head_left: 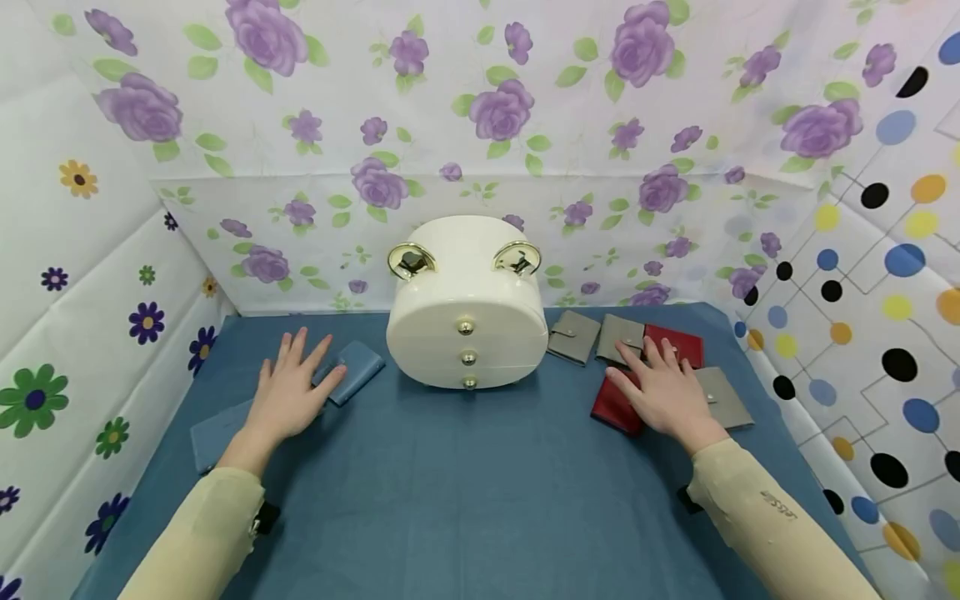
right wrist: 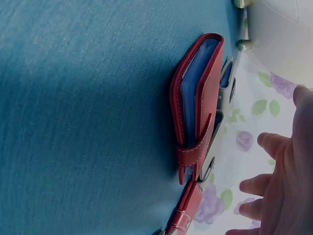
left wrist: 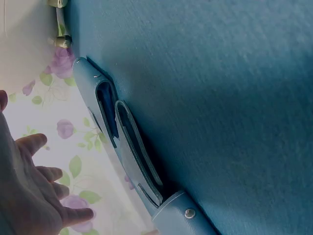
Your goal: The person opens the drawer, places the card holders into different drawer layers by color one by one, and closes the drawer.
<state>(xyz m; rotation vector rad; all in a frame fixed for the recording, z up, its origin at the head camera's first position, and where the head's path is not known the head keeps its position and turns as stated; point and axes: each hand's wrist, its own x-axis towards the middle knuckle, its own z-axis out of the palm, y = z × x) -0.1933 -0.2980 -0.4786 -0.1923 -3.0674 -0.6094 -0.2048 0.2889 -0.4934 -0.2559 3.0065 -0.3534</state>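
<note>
Well to the left of the cream oval box, a blue snap wallet lies on the blue-cloth-covered bench. The left hand hovers left of the box, fingers spread and gripping nothing. Between that hand and the box are a partly hidden blue wallet and, nearer the box, a blue bifold wallet.

The box bears three gold knobs down its front and two gold ring handles above. Just right of it lies a gray strap wallet, then a second gray wallet. In front of these sits a red strap wallet, clear sleeves inside. The right hand, fingers apart and empty, hovers over this group. Farther right of the box are another red wallet and, nearer the person, a larger gray wallet.
</note>
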